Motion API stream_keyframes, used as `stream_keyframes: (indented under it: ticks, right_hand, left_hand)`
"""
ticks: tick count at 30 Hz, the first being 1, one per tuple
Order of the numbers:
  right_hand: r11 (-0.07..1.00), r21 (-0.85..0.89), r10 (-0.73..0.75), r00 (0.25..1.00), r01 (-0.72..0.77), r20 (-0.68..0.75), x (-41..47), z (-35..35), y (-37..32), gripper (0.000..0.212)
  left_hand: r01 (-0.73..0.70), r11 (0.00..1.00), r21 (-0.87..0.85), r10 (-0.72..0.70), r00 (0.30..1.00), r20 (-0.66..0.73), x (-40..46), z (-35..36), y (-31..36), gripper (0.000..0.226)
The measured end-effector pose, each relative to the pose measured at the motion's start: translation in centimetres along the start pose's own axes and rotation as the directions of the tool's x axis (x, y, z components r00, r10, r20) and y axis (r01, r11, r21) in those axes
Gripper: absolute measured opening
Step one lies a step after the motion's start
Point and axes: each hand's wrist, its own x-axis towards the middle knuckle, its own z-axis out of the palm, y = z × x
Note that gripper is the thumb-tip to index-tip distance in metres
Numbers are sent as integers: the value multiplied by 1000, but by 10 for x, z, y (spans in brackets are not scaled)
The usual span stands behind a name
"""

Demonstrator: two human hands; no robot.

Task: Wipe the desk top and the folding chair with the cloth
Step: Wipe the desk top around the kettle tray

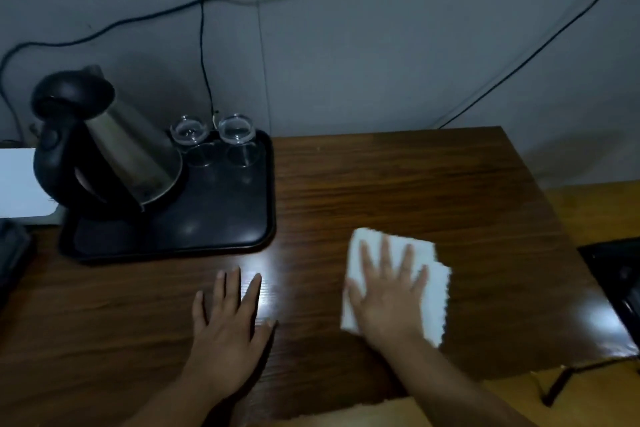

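A white folded cloth [398, 282] is pressed flat under the right hand [389, 291], fingers spread, toward the right edge of the dark brown wood-grain desk top [398, 184]. The left hand [230, 322] is laid flat, fingers spread, near the front edge. At the back left, a black plastic tray [207, 218] is loaded with a steel kettle [114, 149] and what look like two clear glasses [214, 139].

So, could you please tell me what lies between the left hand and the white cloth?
Only bare dark wooden desk top with a light glare, in the head view, separates the left hand from the white cloth.
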Motion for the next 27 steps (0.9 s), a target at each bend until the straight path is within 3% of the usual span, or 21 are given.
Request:
stream_keyframes:
  ticks: [2, 3, 11, 14, 18, 27]
  right_hand:
    - [974, -2, -225, 974, 225, -42, 1, 7, -42, 70]
    - [965, 6, -263, 963, 264, -60, 10, 8, -54, 70]
    - [961, 10, -277, 961, 277, 2, 140, -14, -111, 67]
    - [968, 19, -251, 968, 251, 23, 187, -28, -133, 66]
    - [975, 23, -220, 975, 220, 34, 236, -44, -145, 64]
    - [979, 30, -201, 979, 200, 22, 220, -35, -139, 67]
  left_hand:
    - [6, 994, 105, -4, 1000, -17, 2, 3, 3, 83]
    - [6, 992, 128, -4, 1000, -14, 1, 1, 5, 87]
    - [-58, 977, 203, 42, 995, 86, 3, -4, 5, 101]
    - [-56, 985, 162, 33, 989, 142, 6, -6, 0, 109]
    - [-63, 993, 103, 46, 986, 162, 10, 4, -6, 102]
    - [-73, 993, 90, 54, 978, 201, 7, 0, -6, 101]
